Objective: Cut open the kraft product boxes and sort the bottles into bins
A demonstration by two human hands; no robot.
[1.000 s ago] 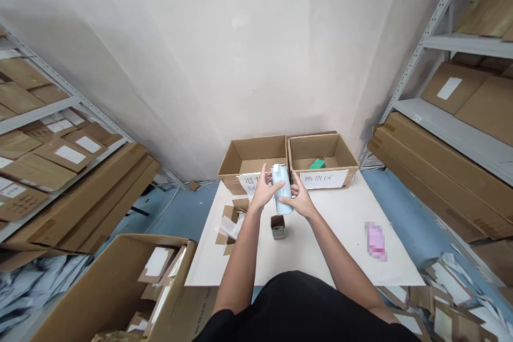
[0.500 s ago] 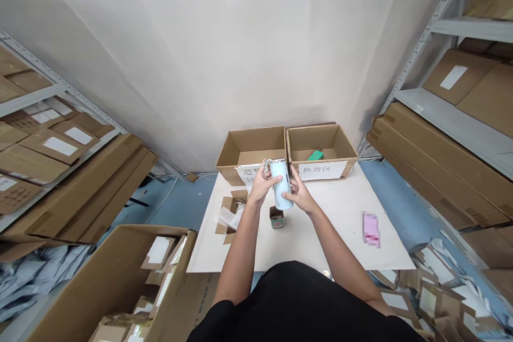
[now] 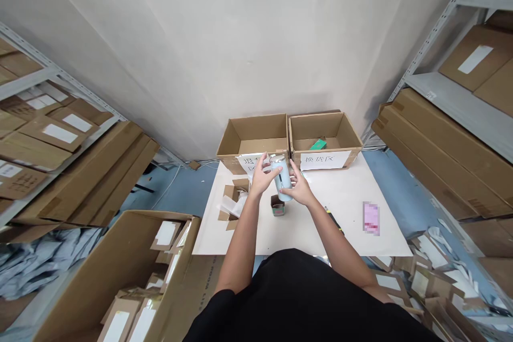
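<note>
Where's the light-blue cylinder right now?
Head view, right of centre: the cylinder is held between left hand and right hand, just above the small open green cardboard box in frame.

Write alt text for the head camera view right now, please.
A person's left hand and right hand hold a pale blue cylinder over a white table, near a small open box. Two larger cardboard boxes with paper signs stand at the far side; shelves flank the scene.

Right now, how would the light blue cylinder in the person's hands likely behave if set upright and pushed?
The light blue cylinder may tip if pushed near the top, being taller than wide. Laid down, its round body would probably roll. Its smooth-looking surface could be somewhat slippery.
</note>
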